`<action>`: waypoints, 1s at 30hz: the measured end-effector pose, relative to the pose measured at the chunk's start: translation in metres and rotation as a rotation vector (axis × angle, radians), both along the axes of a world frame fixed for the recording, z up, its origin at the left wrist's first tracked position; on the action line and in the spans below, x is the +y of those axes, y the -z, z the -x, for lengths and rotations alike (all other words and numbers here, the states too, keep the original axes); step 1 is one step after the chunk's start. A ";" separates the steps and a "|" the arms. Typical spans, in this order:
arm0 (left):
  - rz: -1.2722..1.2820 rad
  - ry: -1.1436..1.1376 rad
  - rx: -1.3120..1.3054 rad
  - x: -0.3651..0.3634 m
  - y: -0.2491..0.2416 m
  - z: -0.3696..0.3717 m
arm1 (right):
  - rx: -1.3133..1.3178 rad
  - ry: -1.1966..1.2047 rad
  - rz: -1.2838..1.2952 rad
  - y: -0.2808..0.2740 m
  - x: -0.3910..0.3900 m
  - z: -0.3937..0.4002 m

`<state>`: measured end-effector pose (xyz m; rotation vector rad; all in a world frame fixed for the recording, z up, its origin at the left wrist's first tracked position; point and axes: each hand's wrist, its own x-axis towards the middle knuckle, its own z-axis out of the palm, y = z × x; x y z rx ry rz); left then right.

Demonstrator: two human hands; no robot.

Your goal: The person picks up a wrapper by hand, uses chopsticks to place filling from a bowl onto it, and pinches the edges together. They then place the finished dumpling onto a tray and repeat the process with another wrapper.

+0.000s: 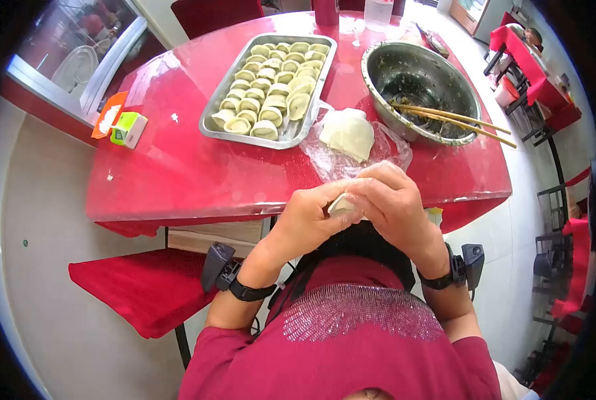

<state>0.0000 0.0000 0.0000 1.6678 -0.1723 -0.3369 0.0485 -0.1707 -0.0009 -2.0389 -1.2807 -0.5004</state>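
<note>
Just in front of the table's near edge, my left hand (308, 217) and my right hand (394, 203) meet, fingers closed around a dumpling (341, 205). Only a pale strip of its dough shows between the fingers; the rest is hidden. Beyond the hands, a stack of dumpling wrappers (348, 135) lies on a crumpled clear plastic bag (394, 155). Behind it to the left, a metal tray (208, 123) carries rows of folded dumplings (264, 87). At the right, a steel bowl (378, 63) has dark green filling (404, 100) smeared inside, with chopsticks (454, 120) lying across its rim.
The red-covered table (178, 173) has a green-and-white box (130, 130) and an orange packet (110, 115) on its left. A red bottle (325, 12) and a clear plastic container (378, 13) stand at the back. A red-covered chair (144, 287) is at lower left.
</note>
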 end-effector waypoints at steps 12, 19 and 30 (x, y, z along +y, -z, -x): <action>-0.497 -0.518 -0.538 0.060 0.006 -0.101 | 0.546 0.202 -0.545 -0.002 -0.041 0.021; -1.022 -0.421 -0.769 0.071 0.027 -0.125 | 0.552 0.302 -0.488 0.004 -0.062 0.024; -1.132 -0.362 -0.892 0.072 0.019 -0.129 | 0.363 0.354 -0.432 0.019 -0.066 0.014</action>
